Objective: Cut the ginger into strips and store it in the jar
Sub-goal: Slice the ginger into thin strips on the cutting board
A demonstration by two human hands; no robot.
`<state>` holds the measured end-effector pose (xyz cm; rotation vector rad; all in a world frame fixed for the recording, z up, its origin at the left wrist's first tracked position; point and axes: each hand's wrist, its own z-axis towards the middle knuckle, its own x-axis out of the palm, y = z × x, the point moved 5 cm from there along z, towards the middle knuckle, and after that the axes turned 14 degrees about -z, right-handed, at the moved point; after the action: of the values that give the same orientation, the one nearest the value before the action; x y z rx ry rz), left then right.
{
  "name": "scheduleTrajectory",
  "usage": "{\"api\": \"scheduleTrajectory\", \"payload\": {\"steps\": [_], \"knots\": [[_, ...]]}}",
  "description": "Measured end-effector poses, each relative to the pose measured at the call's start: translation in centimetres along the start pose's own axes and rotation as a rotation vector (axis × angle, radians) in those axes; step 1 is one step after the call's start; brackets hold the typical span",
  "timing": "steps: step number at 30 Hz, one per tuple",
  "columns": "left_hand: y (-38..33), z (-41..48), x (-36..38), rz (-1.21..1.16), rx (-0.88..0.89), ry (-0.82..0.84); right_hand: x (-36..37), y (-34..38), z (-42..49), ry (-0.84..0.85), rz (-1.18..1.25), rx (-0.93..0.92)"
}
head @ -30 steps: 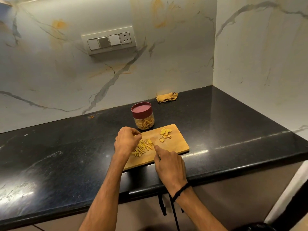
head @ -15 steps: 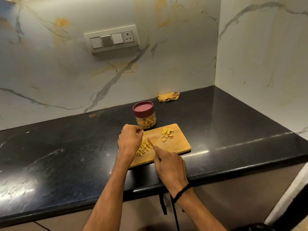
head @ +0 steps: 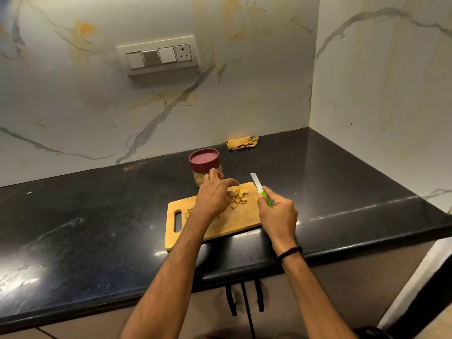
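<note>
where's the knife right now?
Head view, right of centre: the knife is gripped by the right hand at the cutting board's right edge, blade tilted up and away, right of the jar.

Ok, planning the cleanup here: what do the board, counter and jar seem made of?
Board: probably wood or bamboo, matte tan, faint grain. Counter: polished dark stone, perhaps granite; speckled, mirrors the light. Jar: clear glass or plastic, cannot tell; maroon lid looks like matte plastic.

On cutting board: ginger slices; jar behind board; cloth farther back by wall.
</note>
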<state>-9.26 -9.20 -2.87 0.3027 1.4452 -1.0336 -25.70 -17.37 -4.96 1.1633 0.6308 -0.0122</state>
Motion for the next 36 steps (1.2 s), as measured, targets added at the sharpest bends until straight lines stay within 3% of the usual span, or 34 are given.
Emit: {"api": "scheduleTrajectory", "payload": {"steps": [9, 15, 20, 26, 36], "knots": [[0.2, -0.7, -0.8, -0.125, -0.004, -0.083, 0.4, -0.5, -0.1, 0.023, -0.004, -0.014], [2.5, -2.1, -2.1, -0.251, -0.205, -0.158, 0.4, -0.2, -0.4, 0.035, -0.037, -0.026], [3.1, -2.4, -1.5, -0.454, -0.334, -0.074, 0.7, 0.2, -0.9, 0.071, -0.127, -0.067], [2.9, -1.8, -0.7, -0.514, -0.357, -0.057, 1.1, 0.9, -1.4, 0.196, -0.236, -0.169], [3.2, -1.2, -0.2, -0.546, -0.337, -0.109, 1.3, 0.9, -1.4, 0.197, -0.31, -0.204]]}}
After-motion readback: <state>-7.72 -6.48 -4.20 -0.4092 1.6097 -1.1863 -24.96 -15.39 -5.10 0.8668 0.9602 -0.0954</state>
